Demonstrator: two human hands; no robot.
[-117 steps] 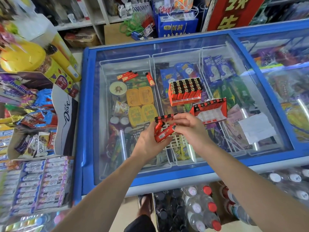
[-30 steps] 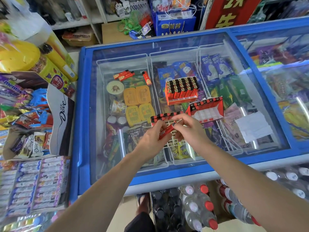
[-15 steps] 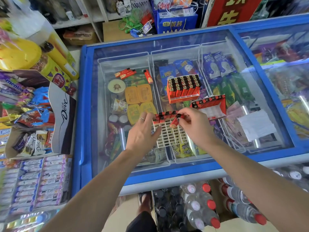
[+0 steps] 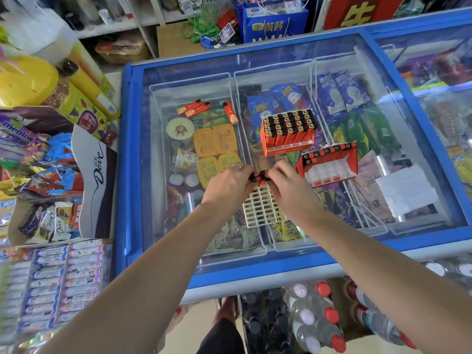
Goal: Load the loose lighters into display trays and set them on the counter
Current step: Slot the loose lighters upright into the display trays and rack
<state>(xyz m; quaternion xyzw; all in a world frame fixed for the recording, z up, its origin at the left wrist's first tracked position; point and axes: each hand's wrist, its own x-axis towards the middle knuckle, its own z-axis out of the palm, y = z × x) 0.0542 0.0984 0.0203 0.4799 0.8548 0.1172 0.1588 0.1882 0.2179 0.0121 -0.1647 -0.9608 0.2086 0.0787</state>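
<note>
On the glass freezer lid [image 4: 281,65] lies a white grid tray [image 4: 260,208]. My left hand [image 4: 229,185] and right hand [image 4: 288,185] meet at its far edge, both pinching a row of red lighters with black tops [image 4: 259,176]. A full red display tray of lighters [image 4: 287,130] stands behind. Beside it an orange tray [image 4: 329,163] holds one row at its back. Three loose red lighters [image 4: 198,108] lie at the far left of the glass.
Candy and chocolate boxes [image 4: 51,175] crowd the shelf to the left. Crates of water bottles [image 4: 314,318] stand on the floor under the freezer's front edge. A white paper [image 4: 406,190] lies on the glass at the right.
The white grid tray has come down from my hands onto the glass. My hands moved to its far edge, and the right hand brought a lighter into the row there.
</note>
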